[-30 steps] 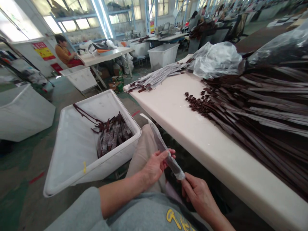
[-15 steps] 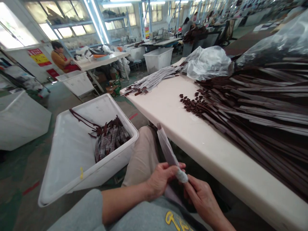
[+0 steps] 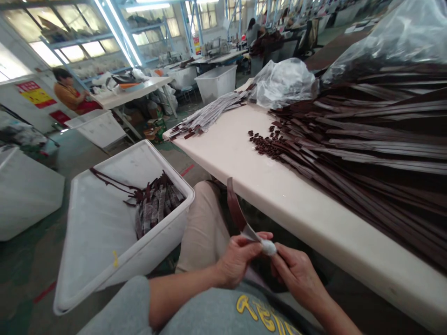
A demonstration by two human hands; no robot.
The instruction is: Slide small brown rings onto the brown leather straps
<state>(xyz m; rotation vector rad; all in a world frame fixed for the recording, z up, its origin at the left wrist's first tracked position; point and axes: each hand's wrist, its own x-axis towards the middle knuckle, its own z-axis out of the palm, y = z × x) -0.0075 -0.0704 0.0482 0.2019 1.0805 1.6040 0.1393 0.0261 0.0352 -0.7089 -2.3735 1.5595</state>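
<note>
A dark brown strip (image 3: 236,210) with a pale underside rises from my left hand (image 3: 240,257), whose thumb and fingers pinch its lower part. Just right of that pinch, a whitish wrapped piece (image 3: 268,247) sits between my two hands. My right hand (image 3: 292,268) has its fingers closed at the right end of this piece; what lies inside those fingers is mostly hidden. Both hands are above my lap, beside the edge of the pale table (image 3: 258,167).
Long brown strips (image 3: 370,139) and small brown loops (image 3: 267,145) lie on the table, with plastic-wrapped strips (image 3: 209,111) at its far corner. A white bin (image 3: 101,223) holding a strip bundle (image 3: 159,204) stands left of my knee. Another person (image 3: 71,93) sits at the back left.
The strip's upper part has turned from its pale face to its brown face and now curves. My hands have shifted slightly right, still holding. The whole view has swung a little to the right.
</note>
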